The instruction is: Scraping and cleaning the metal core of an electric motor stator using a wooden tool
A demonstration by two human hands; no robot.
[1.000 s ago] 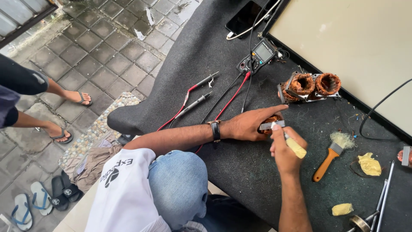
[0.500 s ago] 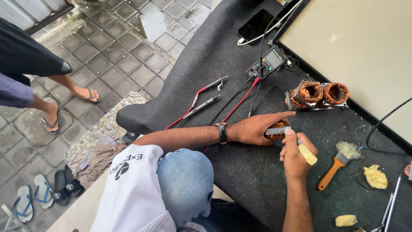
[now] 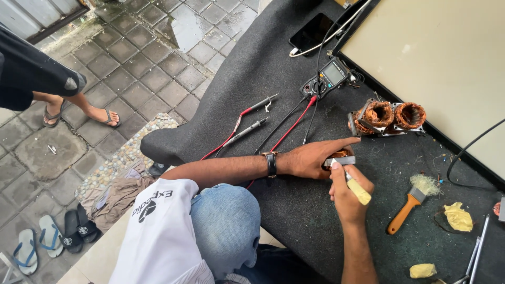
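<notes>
Left hand (image 3: 315, 158) extended flat, forefinger straight, wrist banded. Right hand (image 3: 347, 192) closed in a fist, forearm raised toward it. Hands nearly touching.

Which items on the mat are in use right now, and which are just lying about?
In use:
left hand
copper-wound part
right hand
yellow-handled tool

Lying about:
multimeter
test probes
brush
copper coils
phone

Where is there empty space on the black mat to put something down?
Bare mat lies left of the multimeter, above the probes. Another bare patch lies between the right hand and the brush. It is crowded around the left hand, copper coils and red leads.
</notes>
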